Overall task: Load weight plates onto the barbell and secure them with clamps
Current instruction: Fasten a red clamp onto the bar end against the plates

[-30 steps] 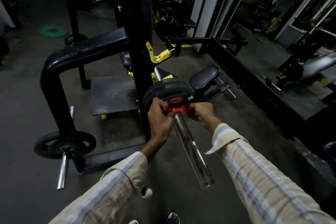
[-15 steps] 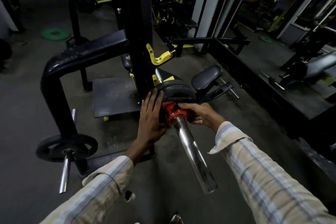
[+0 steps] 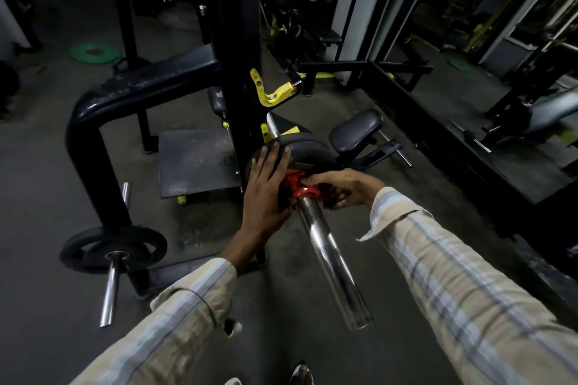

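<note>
A chrome barbell sleeve point(image 3: 331, 262) slants toward the camera. Black weight plates point(image 3: 308, 151) sit stacked on it, upright on edge. A red clamp point(image 3: 298, 187) rings the sleeve, touching the outermost plate's face.

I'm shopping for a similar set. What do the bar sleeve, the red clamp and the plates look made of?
Barbell sleeve: polished metal, likely chromed steel, given its mirror-like reflections. Red clamp: matte, moulded look, probably plastic. Weight plates: dull black, maybe rubber-coated or painted iron; the dim light leaves it open.
</note>
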